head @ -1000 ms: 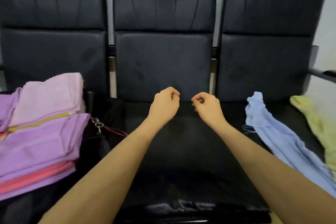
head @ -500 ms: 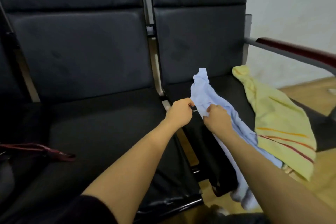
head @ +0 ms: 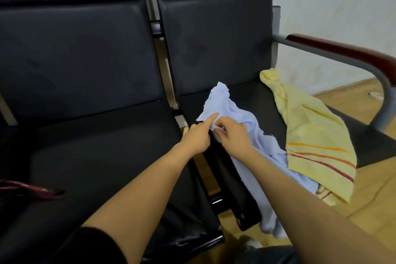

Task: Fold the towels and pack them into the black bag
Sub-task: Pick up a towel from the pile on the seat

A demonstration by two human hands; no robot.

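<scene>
A dark red strap (head: 32,191) lies at the far left edge on the middle black seat (head: 96,156) of a row of padded chairs. Moving right, the left hand (head: 198,137) reaches across the gap between seats, forefinger stretched out and touching the near edge of a pale blue towel (head: 242,122), the other fingers loosely curled and holding nothing. Just beside it, the right hand (head: 232,133) pinches a fold of the same towel between thumb and fingertips. The blue towel is crumpled and frayed along its edges; it lies on the right-hand seat (head: 263,100), its long axis running from a peaked end near the backrest diagonally toward the viewer, with the near end hanging off the seat's front edge. Farther right, a yellow towel (head: 310,135) with orange and red stripes sprawls in the same direction, overlapping the blue one and drooping over the seat front, below a wooden-topped armrest (head: 347,53). Compared with half a second earlier, the left fist has opened into a pointing finger, and the towel's upper end looks more bunched.
</scene>
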